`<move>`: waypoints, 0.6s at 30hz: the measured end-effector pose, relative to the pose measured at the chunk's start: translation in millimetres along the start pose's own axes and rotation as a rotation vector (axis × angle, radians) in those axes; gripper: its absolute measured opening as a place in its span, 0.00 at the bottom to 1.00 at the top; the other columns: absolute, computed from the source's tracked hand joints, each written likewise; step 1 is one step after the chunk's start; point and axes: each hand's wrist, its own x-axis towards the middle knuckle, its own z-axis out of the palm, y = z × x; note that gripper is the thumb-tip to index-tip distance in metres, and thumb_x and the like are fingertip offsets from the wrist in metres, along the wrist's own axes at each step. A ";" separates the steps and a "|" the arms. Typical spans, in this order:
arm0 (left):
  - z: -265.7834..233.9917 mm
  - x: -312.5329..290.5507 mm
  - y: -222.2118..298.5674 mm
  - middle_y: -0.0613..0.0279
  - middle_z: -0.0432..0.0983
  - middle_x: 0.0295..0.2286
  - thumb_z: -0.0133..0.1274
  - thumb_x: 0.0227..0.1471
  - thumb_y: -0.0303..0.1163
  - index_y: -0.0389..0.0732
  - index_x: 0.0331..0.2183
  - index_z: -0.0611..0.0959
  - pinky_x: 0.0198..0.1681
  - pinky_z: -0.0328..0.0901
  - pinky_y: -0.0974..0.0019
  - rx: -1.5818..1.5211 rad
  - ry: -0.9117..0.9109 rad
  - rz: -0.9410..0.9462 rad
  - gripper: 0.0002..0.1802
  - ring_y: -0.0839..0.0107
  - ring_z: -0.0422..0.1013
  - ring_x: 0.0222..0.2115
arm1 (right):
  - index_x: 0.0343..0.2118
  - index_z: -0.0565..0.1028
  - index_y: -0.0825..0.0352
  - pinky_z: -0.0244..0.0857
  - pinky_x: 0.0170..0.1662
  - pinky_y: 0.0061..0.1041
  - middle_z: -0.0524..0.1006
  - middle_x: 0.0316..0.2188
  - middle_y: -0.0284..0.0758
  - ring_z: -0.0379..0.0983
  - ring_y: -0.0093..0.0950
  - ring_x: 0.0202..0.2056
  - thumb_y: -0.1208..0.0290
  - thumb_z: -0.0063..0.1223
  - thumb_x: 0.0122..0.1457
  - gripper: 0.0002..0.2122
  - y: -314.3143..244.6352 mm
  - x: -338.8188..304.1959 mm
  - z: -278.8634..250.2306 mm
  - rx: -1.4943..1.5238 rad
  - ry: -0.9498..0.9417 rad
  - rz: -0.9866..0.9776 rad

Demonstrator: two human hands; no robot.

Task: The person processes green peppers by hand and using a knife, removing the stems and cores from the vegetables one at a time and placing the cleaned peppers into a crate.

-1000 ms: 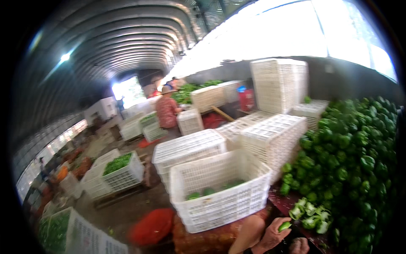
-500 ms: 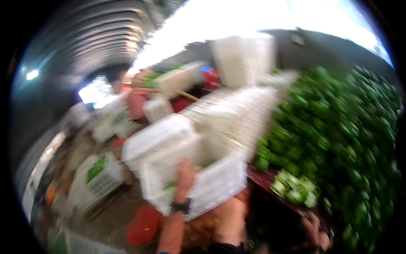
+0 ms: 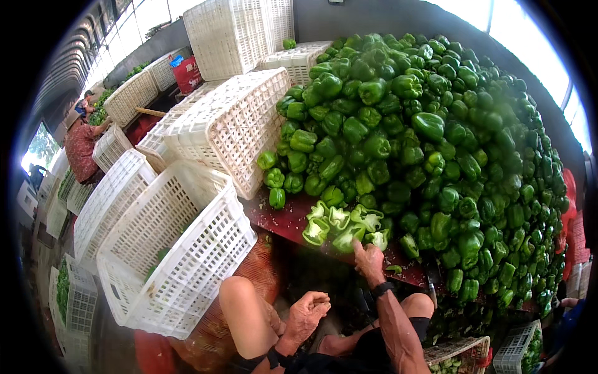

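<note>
Several halved green bell peppers, pale insides up, lie at the front edge of a red work surface. My right hand reaches to the nearest pepper half, its fingertips closed at that half's lower edge. Above my lap, my left hand has its fingers curled together, and nothing shows in them. A knife rests at the surface's edge, right of my right hand. Behind the halves rises a big heap of whole green bell peppers.
A white plastic crate with some green in it tilts at my left knee. More white crates stand behind it. A red mesh sack lies beneath. At far left a person works. Crates with green pieces stand at lower right.
My view has swung to the right. My left hand has come back from over the crate to my lap. The right hand has gone forward from the surface's edge to the pepper halves.
</note>
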 end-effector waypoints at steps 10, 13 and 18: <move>-14.7 12.4 -7.9 0.58 0.76 0.36 0.55 0.57 0.28 0.32 0.46 0.76 0.35 0.72 0.69 0.061 0.019 -0.076 0.16 0.71 0.75 0.35 | 0.23 0.71 0.72 0.64 0.17 0.31 0.72 0.14 0.38 0.69 0.30 0.13 0.69 0.48 0.50 0.09 -19.1 -32.2 14.9 0.241 0.008 -0.033; -16.0 15.7 -7.9 0.52 0.76 0.38 0.53 0.59 0.41 0.32 0.49 0.74 0.37 0.74 0.63 -0.033 0.126 -0.109 0.24 0.66 0.75 0.37 | 0.22 0.68 0.70 0.62 0.22 0.32 0.67 0.13 0.41 0.68 0.31 0.17 0.71 0.48 0.50 0.07 -51.5 -64.5 -18.9 0.299 -0.044 -0.133; -16.2 28.1 16.3 0.56 0.75 0.43 0.44 0.61 0.57 0.38 0.52 0.73 0.40 0.73 0.56 -0.395 0.020 -0.287 0.33 0.63 0.72 0.42 | 0.26 0.71 0.69 0.64 0.28 0.37 0.69 0.20 0.47 0.69 0.44 0.24 0.77 0.48 0.50 0.03 -63.1 -121.4 -65.6 0.141 -0.375 -0.522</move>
